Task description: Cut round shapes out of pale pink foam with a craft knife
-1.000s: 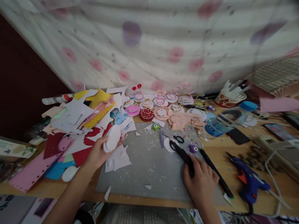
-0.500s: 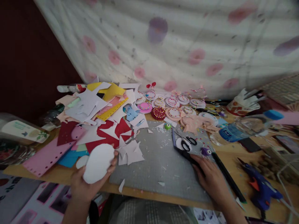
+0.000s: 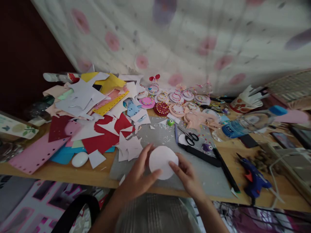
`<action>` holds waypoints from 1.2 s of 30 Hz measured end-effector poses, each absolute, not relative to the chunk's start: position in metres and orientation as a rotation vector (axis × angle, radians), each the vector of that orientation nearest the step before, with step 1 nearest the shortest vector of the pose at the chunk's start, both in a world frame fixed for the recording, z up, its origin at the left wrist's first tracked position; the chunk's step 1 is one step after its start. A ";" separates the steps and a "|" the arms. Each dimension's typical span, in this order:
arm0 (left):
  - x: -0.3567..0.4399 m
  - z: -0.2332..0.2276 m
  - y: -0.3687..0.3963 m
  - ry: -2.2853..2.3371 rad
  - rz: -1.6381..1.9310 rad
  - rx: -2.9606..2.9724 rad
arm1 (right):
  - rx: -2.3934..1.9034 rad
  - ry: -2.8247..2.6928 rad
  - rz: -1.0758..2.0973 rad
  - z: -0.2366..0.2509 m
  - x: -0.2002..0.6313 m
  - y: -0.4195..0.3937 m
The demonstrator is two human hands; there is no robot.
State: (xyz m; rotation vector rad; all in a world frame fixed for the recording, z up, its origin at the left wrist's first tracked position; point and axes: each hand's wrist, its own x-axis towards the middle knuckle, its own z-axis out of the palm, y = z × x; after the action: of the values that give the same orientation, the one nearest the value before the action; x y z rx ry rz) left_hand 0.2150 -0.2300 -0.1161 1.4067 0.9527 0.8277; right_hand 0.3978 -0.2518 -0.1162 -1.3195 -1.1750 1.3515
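Observation:
In front of my body, over the near edge of the grey cutting mat point(image 3: 155, 191), a flat white disc point(image 3: 160, 160) is held between both hands. My left hand point(image 3: 143, 174) grips its left and lower edge, the thumb on top. My right hand point(image 3: 186, 176) pinches its right edge between thumb and fingers. Beyond the right hand lies a black-handled tool with a bluish blade point(image 3: 201, 154), resting on the mat, and black-handled scissors point(image 3: 191, 138) lie just behind it. A small white disc point(image 3: 182, 139) is partly under the scissors.
Paper and felt scraps point(image 3: 80, 100) heap up at the left. Several beaded round pieces point(image 3: 161, 109) line the back. A water bottle point(image 3: 250, 121), a blue glue gun point(image 3: 254, 176) and a black stick-like tool point(image 3: 225, 170) lie right. A white oval point(image 3: 80, 159) sits near the front-left edge.
My right hand has let go of the black-handled tool and moved left to the white disc. My left hand has brought the disc rightward over the mat. The head view has tilted down slightly.

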 end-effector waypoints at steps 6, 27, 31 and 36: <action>0.195 -0.118 -0.222 0.974 0.698 0.976 | -1.259 -1.093 1.510 -0.118 0.409 -0.250; 0.199 -0.120 -0.224 0.968 0.763 0.965 | -1.320 -1.296 1.434 -0.112 0.417 -0.248; 0.197 -0.124 -0.220 0.997 0.746 0.988 | -1.303 -1.318 1.430 -0.111 0.416 -0.243; 0.197 -0.114 -0.183 0.970 0.756 1.088 | -1.228 -1.407 1.380 -0.111 0.425 -0.207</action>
State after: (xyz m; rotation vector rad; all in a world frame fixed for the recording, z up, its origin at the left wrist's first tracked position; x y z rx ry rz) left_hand 0.1966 -0.1831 -0.1142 1.0878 0.9702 0.7557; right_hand 0.4245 -0.2065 -0.1109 -1.2283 -1.4069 1.3801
